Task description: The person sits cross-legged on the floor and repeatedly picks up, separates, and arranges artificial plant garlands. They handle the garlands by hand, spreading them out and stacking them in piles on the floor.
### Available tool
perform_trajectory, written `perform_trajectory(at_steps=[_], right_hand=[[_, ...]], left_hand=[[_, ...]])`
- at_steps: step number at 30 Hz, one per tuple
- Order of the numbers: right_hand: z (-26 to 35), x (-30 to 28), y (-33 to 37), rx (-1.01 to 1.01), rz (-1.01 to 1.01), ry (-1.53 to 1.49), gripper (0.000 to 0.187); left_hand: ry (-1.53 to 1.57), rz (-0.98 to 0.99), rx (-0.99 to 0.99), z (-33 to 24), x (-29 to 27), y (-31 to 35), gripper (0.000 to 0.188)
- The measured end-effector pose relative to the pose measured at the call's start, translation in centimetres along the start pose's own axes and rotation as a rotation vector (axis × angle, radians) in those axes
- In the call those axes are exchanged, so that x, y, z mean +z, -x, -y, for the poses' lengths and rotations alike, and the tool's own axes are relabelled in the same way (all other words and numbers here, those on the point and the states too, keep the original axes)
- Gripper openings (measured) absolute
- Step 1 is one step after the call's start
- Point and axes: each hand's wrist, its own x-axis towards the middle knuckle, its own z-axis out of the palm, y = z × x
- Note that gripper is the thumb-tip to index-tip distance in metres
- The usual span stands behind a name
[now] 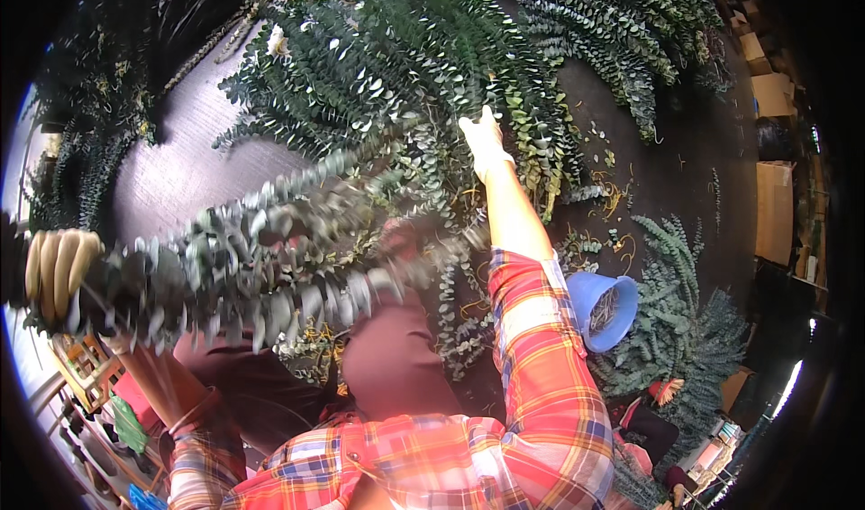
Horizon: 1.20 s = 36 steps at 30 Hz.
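At the far left, my left hand (61, 271) has its fingers wrapped round a bundle of eucalyptus stems (261, 258). The leafy lengths stretch right across my lap, partly blurred by motion. My right arm reaches forward to a large pile of eucalyptus branches (378, 68). My right hand (487, 148) is at the pile's near right part, with thumb and a finger apart; nothing shows held between them. Its other fingers are partly hidden.
A blue bucket (598, 310) stands by my right elbow. More eucalyptus heaps lie at the far right (622, 23), near right (676, 321) and left (95, 104). Cardboard boxes (773, 208) line the right side. Loose leaves litter the dark floor (667, 177). Another person's hand (665, 391) shows lower right.
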Motion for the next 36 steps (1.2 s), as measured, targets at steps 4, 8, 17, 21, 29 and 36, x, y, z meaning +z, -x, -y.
perform_trajectory(at_steps=[4,8,17,21,29,36], right_hand=[[1.1,0.7,1.0,-0.167,0.142,-0.149,0.050],[1.5,-2.8,2.8,-0.336,0.182,-0.235,0.038],[11.3,-1.6,16.1,-0.908,0.310,-0.527,0.034],[14.8,1.9,22.5,-1.239,0.260,-0.422,0.044],[16.9,3.8,25.4,-1.279,0.402,-0.206,0.038],[16.6,5.4,25.4,-1.245,0.397,-0.231,0.030]], left_hand=[[-0.028,-0.246,0.011,1.1,1.5,-0.2,0.012],[-0.353,-1.074,-0.069,7.9,2.1,-0.3,0.021],[-0.577,-1.137,-0.249,14.4,5.0,-5.3,0.032],[-0.568,-1.042,-0.184,14.0,4.6,-4.2,0.042],[-0.590,-0.879,-0.109,13.9,3.9,-2.4,0.059],[-0.667,-1.080,-0.286,13.7,4.5,-2.2,0.033]])
